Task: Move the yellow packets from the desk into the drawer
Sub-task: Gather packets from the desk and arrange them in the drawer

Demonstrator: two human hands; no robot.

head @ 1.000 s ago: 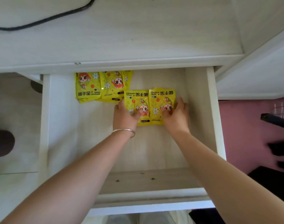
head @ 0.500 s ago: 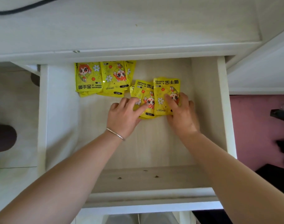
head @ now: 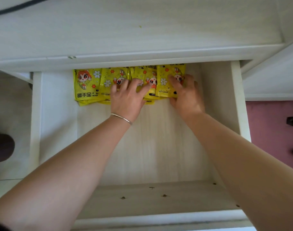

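Desk edge overhanging drawer, hands flat on yellow packets, cable behind

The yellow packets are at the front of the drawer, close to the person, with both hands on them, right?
Not quite. The head view shows the yellow packets at the back of the drawer, just under the edge of the desk, not at the front. The left hand and the right hand do rest on them.

The leftmost yellow packet reads 暖手宝 — beside it, cut-off "H" and "WAR"; other print is too blurred.
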